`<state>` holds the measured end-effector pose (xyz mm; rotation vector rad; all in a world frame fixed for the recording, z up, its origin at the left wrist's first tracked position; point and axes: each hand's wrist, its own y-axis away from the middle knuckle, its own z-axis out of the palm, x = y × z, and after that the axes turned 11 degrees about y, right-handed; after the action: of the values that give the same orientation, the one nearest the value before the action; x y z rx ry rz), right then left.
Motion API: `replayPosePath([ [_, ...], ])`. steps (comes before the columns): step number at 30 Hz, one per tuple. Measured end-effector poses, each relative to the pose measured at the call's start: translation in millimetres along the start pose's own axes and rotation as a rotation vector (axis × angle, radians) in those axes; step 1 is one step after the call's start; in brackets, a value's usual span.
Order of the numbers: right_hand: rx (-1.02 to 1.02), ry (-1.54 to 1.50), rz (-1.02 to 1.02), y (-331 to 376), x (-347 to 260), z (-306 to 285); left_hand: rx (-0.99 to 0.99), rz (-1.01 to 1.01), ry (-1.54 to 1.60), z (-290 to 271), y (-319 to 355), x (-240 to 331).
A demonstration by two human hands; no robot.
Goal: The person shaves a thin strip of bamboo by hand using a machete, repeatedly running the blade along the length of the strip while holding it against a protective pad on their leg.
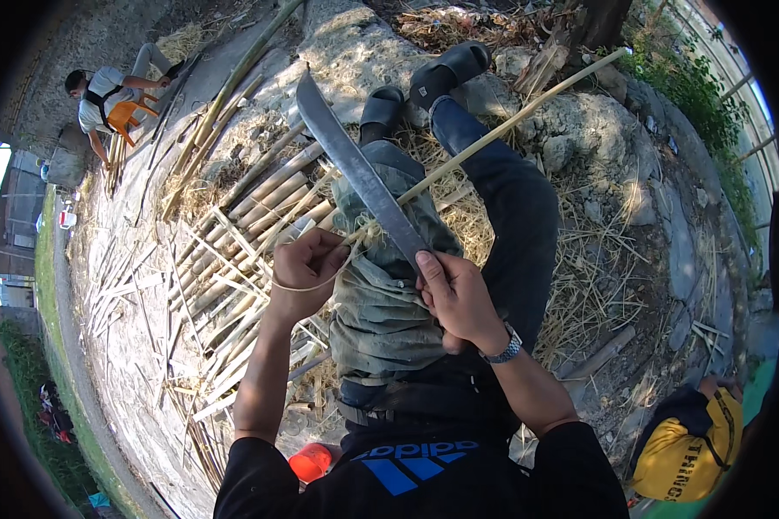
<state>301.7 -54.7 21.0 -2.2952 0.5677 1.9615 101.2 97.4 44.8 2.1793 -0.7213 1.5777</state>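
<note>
Right hand (457,298) clenched on long grey steel machete (355,169), edge set to split | left hand (307,264) grips thin pale bamboo strip (502,130) braced over grey-green lap cloth (381,303) | cut bamboo poles (260,199) on ground at the person's left

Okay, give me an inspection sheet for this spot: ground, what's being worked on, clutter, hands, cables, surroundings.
Surface: stony ground strewn with dry straw.
Job's things: long machete lying across a thin bamboo strip, over a grey-green cloth on the lap.
Clutter: split bamboo pile at left; orange object near the waist.
Hands: left hand grips the strip; right hand holds the machete handle.
Cables: nothing seen.
Surroundings: another person seated far left; yellow bag at right.
</note>
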Motion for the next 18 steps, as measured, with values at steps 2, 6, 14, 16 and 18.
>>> replayPosePath([
  [2,0.018,-0.232,0.072,11.6,-20.4,-20.5,0.035,-0.061,0.006,-6.2,3.6,-2.2],
  [6,0.191,-0.267,-0.079,19.6,-35.5,-46.2,0.354,0.231,0.108,-9.0,9.1,8.9],
  [14,0.424,-0.315,-0.486,8.5,-94.2,-17.9,0.446,0.525,-0.093,65.1,11.9,68.7],
  [16,0.378,-0.276,-0.479,5.9,-97.9,-14.3,0.491,0.62,-0.151,76.7,15.4,71.1],
  [18,0.397,-0.227,-0.474,2.5,-97.5,-9.6,0.523,0.626,-0.145,82.4,19.0,67.0],
])
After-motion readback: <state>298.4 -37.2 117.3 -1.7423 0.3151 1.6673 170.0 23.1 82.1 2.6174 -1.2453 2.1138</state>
